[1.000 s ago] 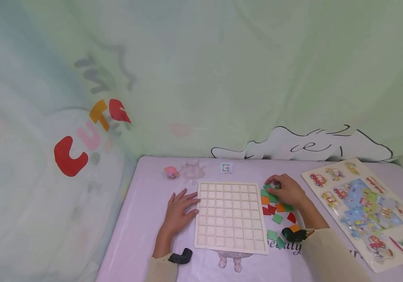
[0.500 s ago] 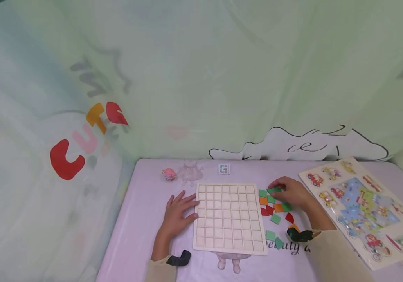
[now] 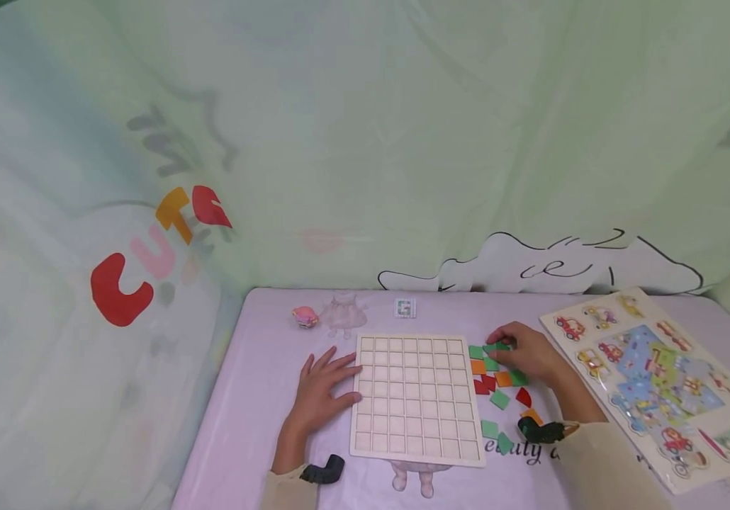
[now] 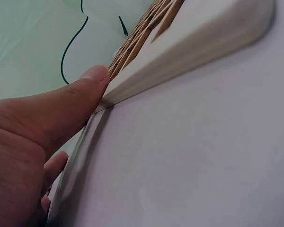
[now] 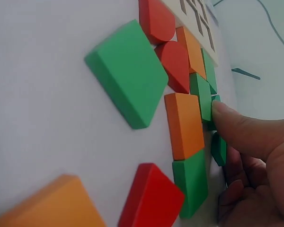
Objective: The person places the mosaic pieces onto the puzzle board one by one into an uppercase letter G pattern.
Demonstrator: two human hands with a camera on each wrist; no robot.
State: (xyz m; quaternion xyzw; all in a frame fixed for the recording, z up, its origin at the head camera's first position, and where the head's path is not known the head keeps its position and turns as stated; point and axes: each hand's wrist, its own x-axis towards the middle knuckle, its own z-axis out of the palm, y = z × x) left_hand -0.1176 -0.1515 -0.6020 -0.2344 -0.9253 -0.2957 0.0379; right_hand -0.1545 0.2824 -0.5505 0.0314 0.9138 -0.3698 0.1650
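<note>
Tiles (image 3: 500, 400) in green, orange and red lie on the table (image 3: 256, 397) along the right side of the grid board (image 3: 414, 397). The right hand (image 3: 531, 352) is at the far end of this group. Its thumb touches a green tile (image 5: 217, 99); the curled fingers are largely hidden behind it, so whether they pinch a tile cannot be told. The left hand (image 3: 320, 392) is spread flat at the board's left edge, thumb tip against the rim, holding nothing. The two hands are well apart, with the board between them.

Views are partial. In the left wrist view, most of the board is cut off at the top and the left fingers are mostly out of sight behind the thumb. In the right wrist view, an orange tile (image 5: 54, 208) and a red tile (image 5: 154, 201) run off the frame, and only one corner of the board shows.

In the head view, the right strap (image 3: 540, 430) partly covers an orange tile (image 3: 531, 413). A green tile lies over part of the table's printed lettering (image 3: 521, 452). The picture puzzle (image 3: 658, 382) lies at a slant beyond the right forearm. Behind the board are a pink toy (image 3: 305, 316) and a small card (image 3: 405, 307).
</note>
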